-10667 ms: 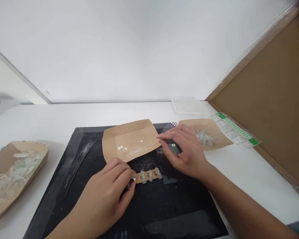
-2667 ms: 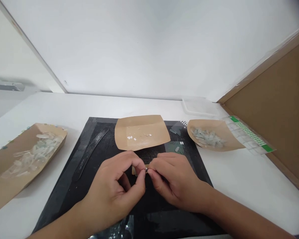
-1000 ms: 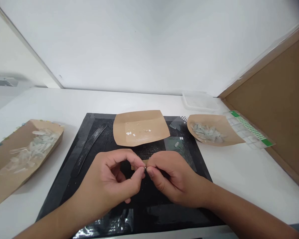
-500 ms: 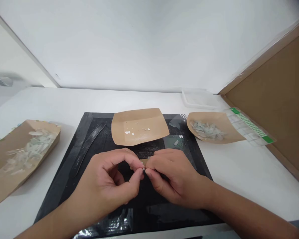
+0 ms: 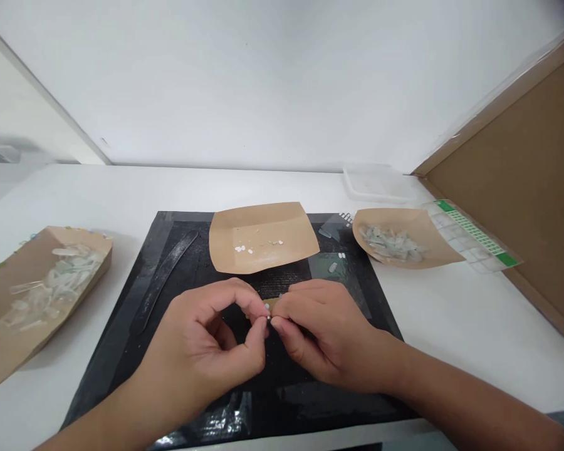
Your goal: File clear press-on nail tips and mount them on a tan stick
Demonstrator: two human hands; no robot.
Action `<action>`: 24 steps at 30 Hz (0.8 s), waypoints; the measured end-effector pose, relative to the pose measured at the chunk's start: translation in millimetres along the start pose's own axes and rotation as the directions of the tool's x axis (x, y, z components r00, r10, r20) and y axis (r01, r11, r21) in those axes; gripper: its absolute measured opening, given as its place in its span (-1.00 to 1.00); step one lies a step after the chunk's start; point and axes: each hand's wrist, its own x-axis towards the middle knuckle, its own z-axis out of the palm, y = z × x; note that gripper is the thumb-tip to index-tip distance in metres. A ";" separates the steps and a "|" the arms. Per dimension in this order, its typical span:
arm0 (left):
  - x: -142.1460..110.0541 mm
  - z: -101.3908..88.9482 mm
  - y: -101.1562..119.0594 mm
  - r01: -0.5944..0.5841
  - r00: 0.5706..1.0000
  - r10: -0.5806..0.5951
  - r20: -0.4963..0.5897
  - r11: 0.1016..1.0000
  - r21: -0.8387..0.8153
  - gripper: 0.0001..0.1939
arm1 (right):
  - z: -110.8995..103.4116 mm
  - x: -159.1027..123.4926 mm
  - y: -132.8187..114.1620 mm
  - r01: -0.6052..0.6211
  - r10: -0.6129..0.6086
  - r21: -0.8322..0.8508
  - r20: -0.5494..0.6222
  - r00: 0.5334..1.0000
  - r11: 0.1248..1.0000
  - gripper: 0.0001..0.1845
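My left hand (image 5: 211, 335) and my right hand (image 5: 331, 332) meet fingertip to fingertip over the black mat (image 5: 282, 369). Thumb and index finger of each are pinched around something tiny and pale, mostly covered by the fingertips, so its kind does not show. Just behind the fingertips, a small brown piece (image 5: 272, 302) with a pale dot on it lies partly hidden. Beyond my hands sits a brown paper tray (image 5: 267, 222) with a few white bits and crumbs in it.
A paper tray of clear plastic slivers (image 5: 59, 282) stands at left, another brown tray (image 5: 435, 241) with similar pieces at right. A dark curved nail file (image 5: 164, 282) lies on the mat. Green-edged clear sheets (image 5: 479, 235) and a clear plastic lid (image 5: 378, 183) are at back right.
Both hands stay pinched together in nearly the same place, with only slight fingertip movement. The whole view has shifted a little.
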 end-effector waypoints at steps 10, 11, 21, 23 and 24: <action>-2.0 3.8 7.5 0.134 0.991 -0.135 -0.018 0.988 -0.072 -0.88 | 2.5 -0.6 1.6 -0.051 0.048 0.096 0.031 0.998 0.994 -0.71; -2.3 4.6 9.5 0.142 0.989 -0.145 -0.039 0.987 -0.080 -0.87 | 2.3 -0.6 1.6 -0.053 0.050 0.101 0.034 0.998 0.993 -0.71; -4.8 8.8 14.4 0.140 0.986 -0.149 -0.071 0.983 -0.123 -0.86 | 0.4 0.3 2.8 -0.070 0.058 0.178 0.072 0.996 0.981 -0.74; -4.7 8.2 14.8 0.144 0.986 -0.152 -0.067 0.982 -0.121 -0.85 | 0.2 0.4 3.0 -0.075 0.059 0.204 0.086 0.995 0.976 -0.74; -4.6 8.0 15.3 0.149 0.985 -0.157 -0.067 0.982 -0.118 -0.86 | -0.1 0.5 3.0 -0.080 0.061 0.216 0.094 0.994 0.973 -0.74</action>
